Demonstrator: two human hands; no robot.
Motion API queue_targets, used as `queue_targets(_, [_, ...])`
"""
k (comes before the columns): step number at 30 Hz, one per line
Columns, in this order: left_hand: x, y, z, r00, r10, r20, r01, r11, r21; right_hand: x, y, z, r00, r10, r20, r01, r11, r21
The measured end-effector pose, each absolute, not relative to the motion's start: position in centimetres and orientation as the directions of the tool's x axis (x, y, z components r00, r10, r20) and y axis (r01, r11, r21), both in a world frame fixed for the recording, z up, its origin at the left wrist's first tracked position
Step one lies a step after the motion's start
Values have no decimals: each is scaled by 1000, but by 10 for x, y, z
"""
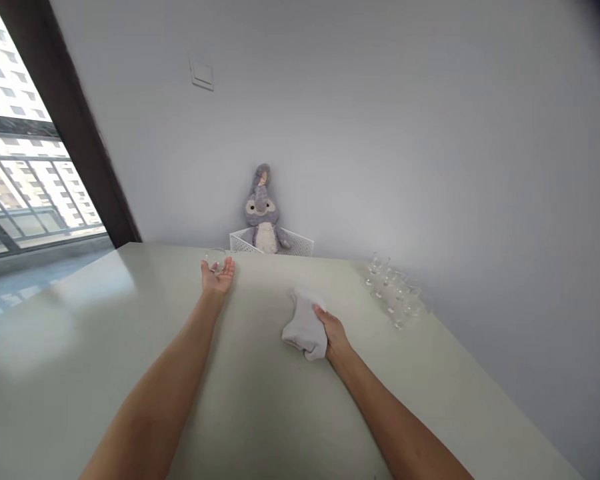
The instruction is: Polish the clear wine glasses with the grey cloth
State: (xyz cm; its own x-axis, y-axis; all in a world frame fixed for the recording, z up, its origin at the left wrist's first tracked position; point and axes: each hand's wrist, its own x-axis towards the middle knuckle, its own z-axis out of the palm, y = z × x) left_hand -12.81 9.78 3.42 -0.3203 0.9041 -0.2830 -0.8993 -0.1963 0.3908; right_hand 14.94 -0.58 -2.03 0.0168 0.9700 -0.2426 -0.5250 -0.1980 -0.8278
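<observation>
Near the table's far edge, my left hand (217, 277) is turned palm up, its thumb and fingers curved around a clear glass (216, 257). The glass is see-through and faint, so its full shape is hard to make out. A crumpled pale grey cloth (306, 328) is in my right hand (333, 330) over the middle of the table. My right thumb lies on top of the cloth, and the other fingers are hidden under it. To the right of that hand, several clear glasses (393, 290) stand grouped close together by the wall.
The pale green table (250, 407) stretches to the wall (380, 133). Behind its far edge is a white perforated basket (300, 243) with a grey plush toy (264, 217) in it. A dark frame (80, 127) borders the window at left, and a light switch (203, 75) is on the wall.
</observation>
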Motion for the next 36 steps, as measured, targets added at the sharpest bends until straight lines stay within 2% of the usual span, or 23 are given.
queue_targets(4, [-103, 86, 39, -256, 943, -214, -881, -136, 454, 149, -4, -20, 44, 975, -217, -515, -164, -841])
queue_targets(8, [-57, 58, 42, -106, 988, -108, -819, -25, 573, 149, -9, -9, 227, 972, -62, -478, 55, -876])
queue_targets(11, [-26, 32, 37, -11, 999, -31, -729, 13, 685, 152, -16, 2, 348, 933, 90, -270, 191, -944])
queue_targets(14, [-5, 7, 27, 23, 1000, -4, -623, 17, 782, 154, -21, 11, 430, 873, 228, 67, 221, -973])
queue_targets(17, [5, -11, 15, 3, 1000, 22, -549, -17, 835, 148, -27, 14, 353, 881, 314, 275, 223, -935])
queue_targets(20, [8, -21, 7, -33, 997, 63, -514, -71, 855, 137, -33, 16, 140, 953, 270, 210, 238, -948])
queue_targets(23, [7, -26, 3, -55, 995, 81, -506, -97, 857, 130, -38, 17, -78, 982, 174, -106, 166, -980])
queue_targets(26, [2, -27, 3, -22, 996, 83, -498, -83, 863, 131, -39, 18, -285, 953, 102, -358, -7, -934])
queue_targets(29, [-4, -28, 4, 17, 994, 112, -496, -89, 864, 137, -38, 21, -421, 904, 73, -303, -64, -951])
queue_targets(33, [-6, -29, 6, 24, 992, 127, -490, -99, 866, 143, -38, 25, -366, 916, 163, -72, 147, -987])
queue_targets(34, [-6, -29, 7, 27, 992, 125, -491, -96, 866, 143, -39, 27, -353, 917, 185, -59, 176, -983])
queue_targets(36, [-6, -30, 8, 42, 992, 122, -504, -85, 859, 143, -42, 32, -396, 902, 170, -138, 125, -983])
